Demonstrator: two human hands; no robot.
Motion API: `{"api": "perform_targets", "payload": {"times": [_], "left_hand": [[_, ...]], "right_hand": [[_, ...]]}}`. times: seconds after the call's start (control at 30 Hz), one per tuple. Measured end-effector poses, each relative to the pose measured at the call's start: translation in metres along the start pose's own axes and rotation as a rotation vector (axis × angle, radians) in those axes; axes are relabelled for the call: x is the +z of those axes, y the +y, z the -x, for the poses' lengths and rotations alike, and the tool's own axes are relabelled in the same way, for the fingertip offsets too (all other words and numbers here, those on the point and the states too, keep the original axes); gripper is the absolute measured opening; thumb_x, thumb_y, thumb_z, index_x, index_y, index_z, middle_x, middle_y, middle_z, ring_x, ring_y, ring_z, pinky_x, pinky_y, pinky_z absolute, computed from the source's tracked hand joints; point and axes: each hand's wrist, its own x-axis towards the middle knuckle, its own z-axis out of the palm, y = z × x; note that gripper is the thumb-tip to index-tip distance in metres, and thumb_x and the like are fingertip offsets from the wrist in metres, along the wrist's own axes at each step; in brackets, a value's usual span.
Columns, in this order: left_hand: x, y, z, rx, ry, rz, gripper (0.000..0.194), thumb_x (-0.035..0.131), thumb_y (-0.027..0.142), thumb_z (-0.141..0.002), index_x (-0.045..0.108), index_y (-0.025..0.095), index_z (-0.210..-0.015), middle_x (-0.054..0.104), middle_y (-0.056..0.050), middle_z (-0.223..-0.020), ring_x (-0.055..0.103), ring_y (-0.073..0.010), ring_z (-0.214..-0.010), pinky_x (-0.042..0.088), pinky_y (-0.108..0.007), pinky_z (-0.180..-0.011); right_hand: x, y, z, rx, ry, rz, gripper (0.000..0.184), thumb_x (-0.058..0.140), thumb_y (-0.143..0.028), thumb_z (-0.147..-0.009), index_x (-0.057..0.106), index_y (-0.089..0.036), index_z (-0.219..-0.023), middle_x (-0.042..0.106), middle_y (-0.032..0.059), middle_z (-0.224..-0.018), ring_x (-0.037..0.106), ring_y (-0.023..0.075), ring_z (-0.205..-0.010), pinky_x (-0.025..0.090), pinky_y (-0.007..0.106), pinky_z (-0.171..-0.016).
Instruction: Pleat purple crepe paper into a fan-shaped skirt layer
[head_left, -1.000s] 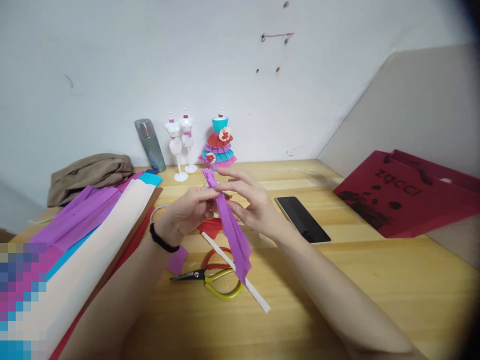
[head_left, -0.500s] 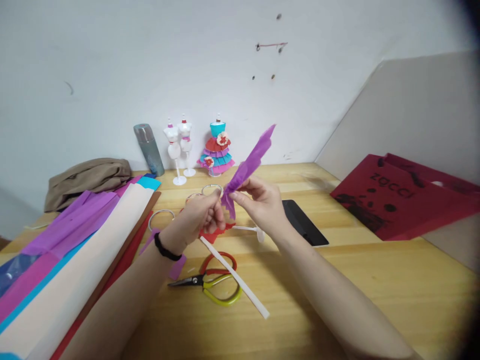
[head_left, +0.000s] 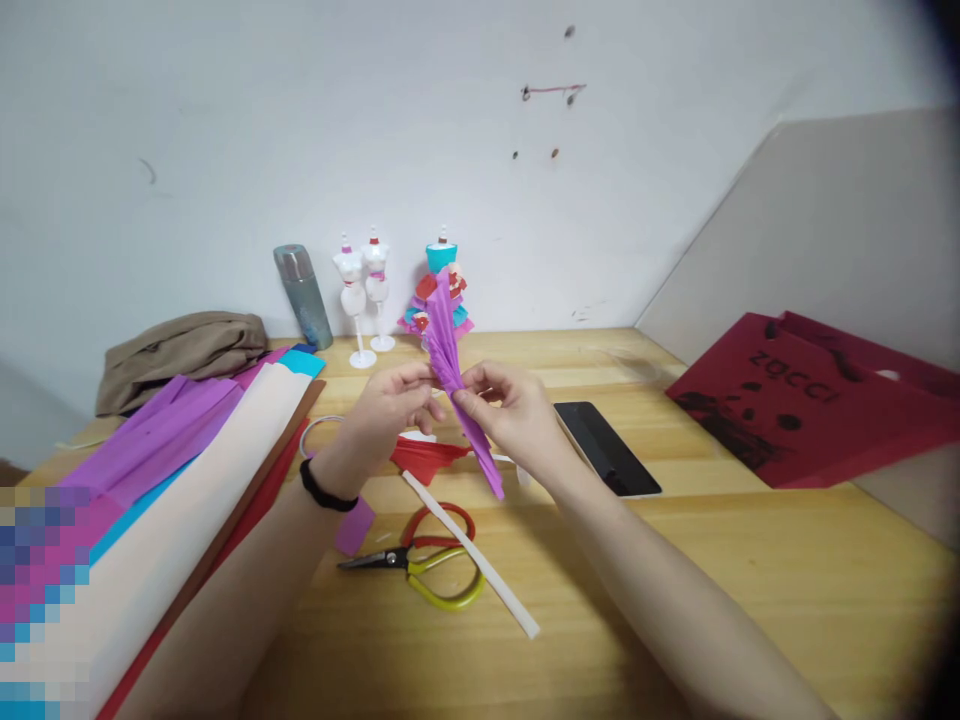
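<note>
Currently we hold the purple crepe paper strip (head_left: 445, 345) up in front of us, above the wooden tabletop (head_left: 630, 590). Its long axis runs steeply, from a broader, fanned top leaning left and away to a narrow, pleated tail pointing down to the right. Our right hand (head_left: 514, 405) pinches it around its middle, thumb on the near face. Our left hand (head_left: 394, 405) is curled at its left edge, fingertips right beside the folds; whether they grip, we cannot tell. From our view, the top overlaps the dressed miniature mannequin (head_left: 442, 258), while the tail passes just right of the red crepe paper (head_left: 427, 458), above the scissors (head_left: 396, 559).
</note>
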Motion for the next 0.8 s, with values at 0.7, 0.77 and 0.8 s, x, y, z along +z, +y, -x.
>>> {"api": "perform_targets", "payload": {"times": [0.7,0.77,0.8], "left_hand": [[-0.0071,-0.0049,-0.0031,-0.024,-0.140,0.150,0.025,0.076,0.024,-0.066,0.067,0.012,-0.086,0.060,0.000,-0.063,0.051,-0.0070,-0.051,0.038,-0.017,-0.044],[-0.0069,-0.0053,-0.0030,-0.026,-0.132,0.150,0.027,0.078,0.021,-0.064,0.067,0.012,-0.087,0.062,-0.001,-0.066,0.051,-0.0067,-0.052,0.039,-0.017,-0.045],[-0.0066,-0.0060,-0.0032,-0.030,-0.123,0.151,0.028,0.078,0.020,-0.063,0.067,0.012,-0.088,0.063,-0.001,-0.067,0.052,-0.0067,-0.053,0.041,-0.017,-0.047]], "right_hand": [[0.0011,0.0058,-0.0038,0.198,-0.249,-0.632,0.025,0.078,-0.036,-0.063,0.062,-0.019,-0.069,0.070,-0.0006,-0.065,0.065,0.0135,-0.061,0.052,0.030,-0.069],[0.0019,0.0067,-0.0040,0.191,-0.213,-0.575,0.025,0.079,-0.036,-0.063,0.062,-0.019,-0.070,0.069,-0.0008,-0.063,0.064,0.0136,-0.060,0.051,0.029,-0.066],[0.0024,0.0072,-0.0041,0.181,-0.187,-0.535,0.024,0.078,-0.036,-0.063,0.062,-0.019,-0.070,0.069,-0.0009,-0.063,0.064,0.0135,-0.060,0.050,0.028,-0.063]]}}
